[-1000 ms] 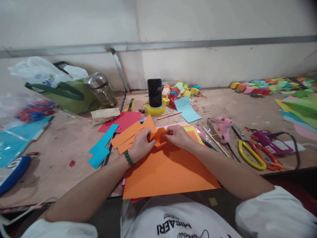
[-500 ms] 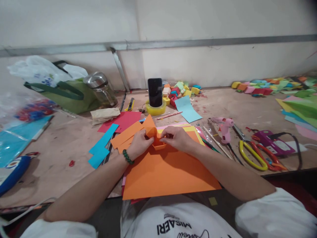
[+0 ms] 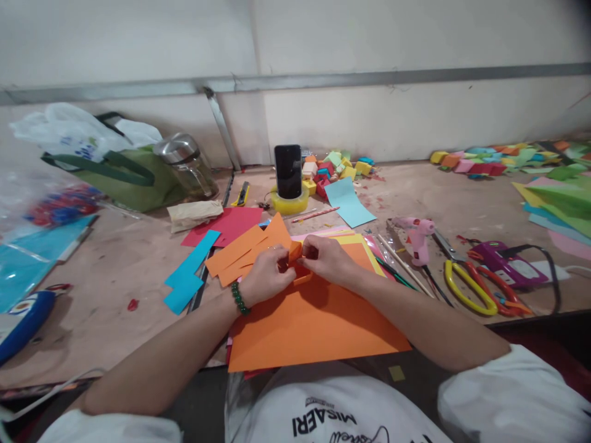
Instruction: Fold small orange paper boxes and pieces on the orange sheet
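Between my two hands is a small folded piece of orange paper (image 3: 296, 249), partly hidden by my fingers. My left hand (image 3: 270, 275), with a green bead bracelet at the wrist, pinches its left side. At its right side the fingertips of my right hand (image 3: 325, 258) are closed on it too. Both hands are over a large orange paper sheet (image 3: 318, 326), which lies on a stack of coloured sheets. Cut orange paper strips (image 3: 237, 251) lie just left of the hands, and blue paper strips (image 3: 192, 264) farther left.
A phone (image 3: 288, 171) stands in a yellow tape roll (image 3: 289, 201) behind the hands, near paper cubes (image 3: 325, 172). To the right lie a pink glue gun (image 3: 419, 240), yellow-handled scissors (image 3: 468, 288) and a purple power strip (image 3: 501, 266). A glass jar (image 3: 187, 166) stands back left.
My left hand has shifted slightly right, and both hands are closer together around the folded orange paper. Its upright flap now shows between my fingertips.
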